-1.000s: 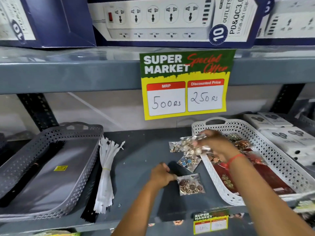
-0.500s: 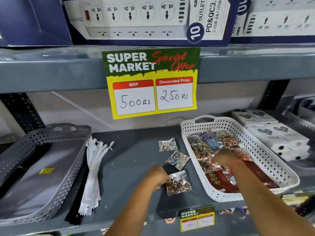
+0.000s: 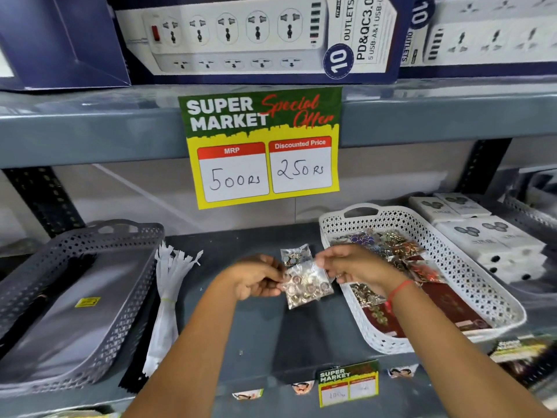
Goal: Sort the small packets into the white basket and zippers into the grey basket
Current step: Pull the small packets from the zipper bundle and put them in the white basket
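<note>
Both hands hold one clear packet of round copper pieces [image 3: 306,285] above the shelf. My left hand [image 3: 256,279] pinches its left edge and my right hand [image 3: 355,268] its upper right corner. Behind it another small packet [image 3: 294,254] lies on the shelf. The white basket [image 3: 470,276] at the right holds several packets. A bundle of white zippers [image 3: 168,297] lies beside the grey basket [image 3: 120,321] at the left, with a black zipper [image 3: 132,378] under its near end. Dark zippers [image 3: 72,267] lie inside the grey basket.
A yellow price sign [image 3: 262,164] hangs from the upper shelf edge. White boxes [image 3: 488,233] are stacked right of the white basket. A small price tag [image 3: 348,384] is fixed to the shelf's front edge. Power-strip boxes [image 3: 256,34] stand on the shelf above.
My right hand left the white basket and came over to the copper packet. My left hand lifted that packet off the shelf. The blue-piece packet is hidden behind it now.
</note>
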The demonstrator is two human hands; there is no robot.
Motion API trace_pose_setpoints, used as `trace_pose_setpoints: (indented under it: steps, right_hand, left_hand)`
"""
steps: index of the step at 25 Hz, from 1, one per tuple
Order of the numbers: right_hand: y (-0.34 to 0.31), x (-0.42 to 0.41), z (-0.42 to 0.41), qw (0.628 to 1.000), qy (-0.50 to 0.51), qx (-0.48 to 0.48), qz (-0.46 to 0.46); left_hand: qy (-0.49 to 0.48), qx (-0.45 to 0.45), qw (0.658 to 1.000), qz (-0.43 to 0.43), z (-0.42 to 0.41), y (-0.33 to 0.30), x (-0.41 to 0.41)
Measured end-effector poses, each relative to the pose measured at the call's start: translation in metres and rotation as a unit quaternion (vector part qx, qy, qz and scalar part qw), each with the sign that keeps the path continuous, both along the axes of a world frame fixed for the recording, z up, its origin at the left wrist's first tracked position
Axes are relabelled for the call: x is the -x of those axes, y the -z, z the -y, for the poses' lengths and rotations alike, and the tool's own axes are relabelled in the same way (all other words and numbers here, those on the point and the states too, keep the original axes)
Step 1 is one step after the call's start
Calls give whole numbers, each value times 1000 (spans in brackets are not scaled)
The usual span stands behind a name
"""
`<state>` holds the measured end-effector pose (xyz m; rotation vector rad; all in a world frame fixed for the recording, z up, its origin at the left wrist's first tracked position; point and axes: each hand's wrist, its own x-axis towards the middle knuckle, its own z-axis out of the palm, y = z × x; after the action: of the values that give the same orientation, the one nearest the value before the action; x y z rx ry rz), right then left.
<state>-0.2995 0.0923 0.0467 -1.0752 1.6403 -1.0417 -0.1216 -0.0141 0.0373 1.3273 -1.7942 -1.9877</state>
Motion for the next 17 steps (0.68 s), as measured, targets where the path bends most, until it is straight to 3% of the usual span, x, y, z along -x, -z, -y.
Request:
trace_pose_setpoints:
  steps: [2,5,7,10,14,17]
  right_hand:
    - [0,-10,3,999,-17,-4,40]
    - [-4,7,-5,995,64,-4,76]
    - [-5,34,-19,988,126,-8,93]
    - [7,63,-41,978,172,-96,70]
    - [34,64,-47,966,134,-213,-63]
    - [49,57,-42,928,101,-258,-247]
  left_hand:
    - [-7,0,999,-33,1,-7,5]
    - [-34,-2,998,-58,-1,-2,19]
    - [-57,23,998,-31,-2,11,27]
    - [-110,51,992,16,-1,36,37]
    - [-126,165,971,113,3,61,56]
    - [-81,231,954,173,1,69,69]
